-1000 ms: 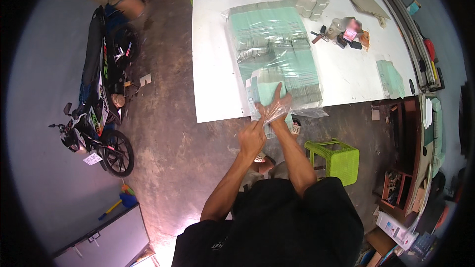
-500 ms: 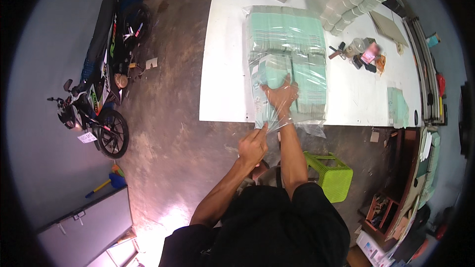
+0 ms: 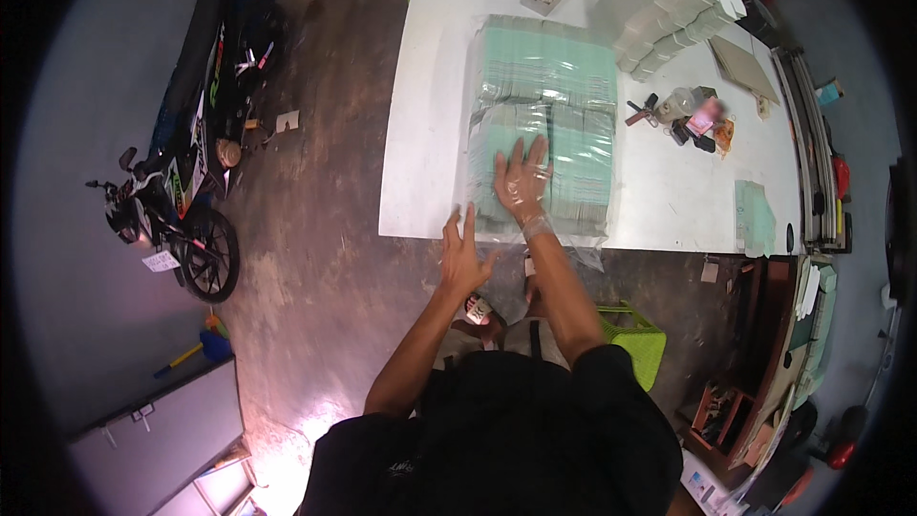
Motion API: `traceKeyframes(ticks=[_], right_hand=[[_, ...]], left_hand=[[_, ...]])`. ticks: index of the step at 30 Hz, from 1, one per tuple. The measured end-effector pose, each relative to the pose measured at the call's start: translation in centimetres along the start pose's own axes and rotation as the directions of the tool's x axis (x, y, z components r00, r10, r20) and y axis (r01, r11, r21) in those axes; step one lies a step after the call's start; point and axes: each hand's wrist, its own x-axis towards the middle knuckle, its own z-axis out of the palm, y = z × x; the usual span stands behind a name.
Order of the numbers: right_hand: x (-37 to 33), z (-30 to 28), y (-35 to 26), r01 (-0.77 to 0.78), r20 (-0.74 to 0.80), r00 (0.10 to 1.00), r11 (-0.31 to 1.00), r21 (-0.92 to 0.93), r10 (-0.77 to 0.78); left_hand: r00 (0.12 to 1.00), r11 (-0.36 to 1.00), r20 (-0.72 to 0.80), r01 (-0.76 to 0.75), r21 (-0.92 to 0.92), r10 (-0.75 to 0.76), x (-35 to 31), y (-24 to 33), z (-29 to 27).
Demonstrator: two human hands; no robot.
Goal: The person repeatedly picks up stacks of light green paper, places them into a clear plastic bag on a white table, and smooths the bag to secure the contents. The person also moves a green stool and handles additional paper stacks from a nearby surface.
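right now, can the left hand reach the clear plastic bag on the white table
Probably yes: the left hand is open by the near left corner of the clear plastic bag, with nothing visible between them.

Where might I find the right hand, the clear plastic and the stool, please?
Right hand (image 3: 522, 182): head view, on the back of the hand.
Clear plastic (image 3: 548, 62): head view, on its far part.
Stool (image 3: 640, 354): head view, on its broad green face.

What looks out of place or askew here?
A pale scrap lies on the floor beside the motorcycle, like stray litter. The crumpled loose end of the clear plastic overhangs the table, untidy beside the neat green stacks. No spill shows.
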Motion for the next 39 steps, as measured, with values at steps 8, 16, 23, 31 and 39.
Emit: traceKeyframes(ticks=[8,16,23,31,39], right_hand=[[-8.3,-2.2,2.2,0.349,0.042,0.932,0.922,0.166,-0.360],[-7.8,5.8,0.0,0.222,-0.421,0.889,0.974,0.047,-0.183],[-7.1,2.0,0.9,0.237,0.001,0.970,0.946,0.220,-0.243],[-17.0,0.1,-1.1,-0.435,0.018,0.878,0.781,0.448,0.479],[-18.8,11.5,-5.1,-0.504,0.232,0.287,-0.060,0.862,0.929]], left_hand=[[0.964,0.981,0.247,-0.049,-0.185,0.095,4.8,-7.8,4.2],[0.987,0.986,0.027,-0.160,-0.051,0.161,4.6,-10.9,8.5],[0.907,0.990,0.409,-0.135,0.050,0.103,7.3,-10.8,5.0],[0.679,0.996,0.734,-0.057,0.066,-0.010,3.2,-5.4,-0.5],[0.554,0.833,0.670,-0.523,-0.180,0.494,5.4,-6.8,-2.8]])
